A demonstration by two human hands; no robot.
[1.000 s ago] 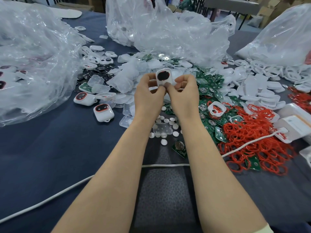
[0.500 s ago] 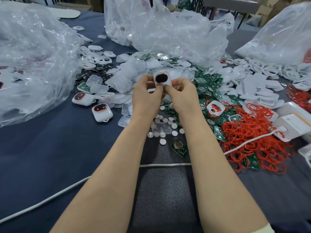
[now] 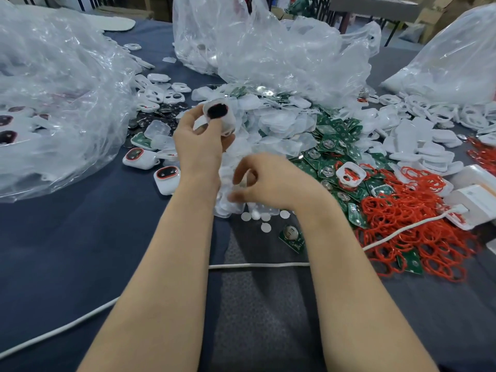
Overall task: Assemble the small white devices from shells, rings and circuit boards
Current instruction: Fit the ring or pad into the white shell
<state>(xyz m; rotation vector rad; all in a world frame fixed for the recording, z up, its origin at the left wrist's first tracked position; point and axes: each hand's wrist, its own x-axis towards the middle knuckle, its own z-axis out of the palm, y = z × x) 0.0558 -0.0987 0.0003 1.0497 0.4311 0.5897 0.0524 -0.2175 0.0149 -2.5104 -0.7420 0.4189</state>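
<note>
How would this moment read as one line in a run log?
left hand: holds small white plastic shell with dark window | right hand: curled above white round discs, hold unclear

Three large clear plastic bags crowd a work table draped in dark blue cloth (image 3: 67, 237): one billowing bag (image 3: 53, 89) at the left edge, a second bag (image 3: 268, 49) at the far centre, and a third bag (image 3: 451, 63) at the far right. A white cable (image 3: 255, 265) runs from the near left corner across a grey speckled strip (image 3: 268, 304) to a white box (image 3: 480, 200) at the right edge. Beyond the table, cardboard cartons (image 3: 429, 17) sit near a grey-topped table (image 3: 375, 4) with dark legs; a pale flat sheet (image 3: 118, 22) lies at the far left.
</note>
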